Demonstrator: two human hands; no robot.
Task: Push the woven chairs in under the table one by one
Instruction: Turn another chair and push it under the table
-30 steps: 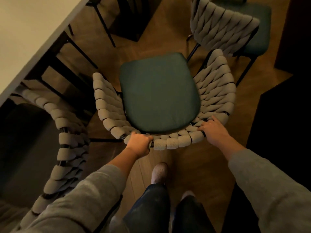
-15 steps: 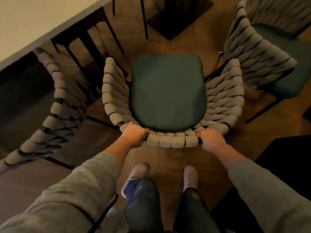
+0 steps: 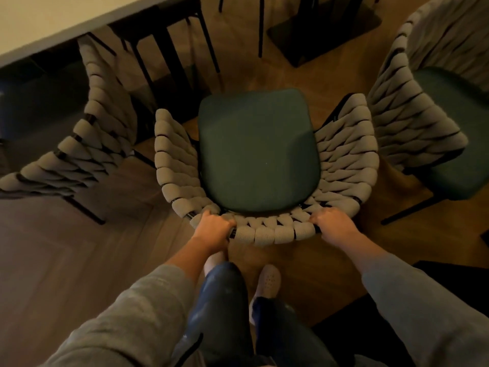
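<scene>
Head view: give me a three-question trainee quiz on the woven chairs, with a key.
1. True or false: the left hand and right hand both grip the back rim of the middle grey woven chair with the dark green cushion.
2. How many grey woven chairs show? A one, B two, C three.
3. Is the middle chair's seat under the pale tabletop yet?
Key: 1 true; 2 C; 3 no, it stands clear of it.

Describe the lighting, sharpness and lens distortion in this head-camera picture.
Head view, light: dim and warm, the table top brightest, the lower right nearly black. Head view, distortion: wide-angle bending bows the left chair and the right chair outward. Head view, focus: left hand, right hand and middle chair fairly sharp.
</scene>
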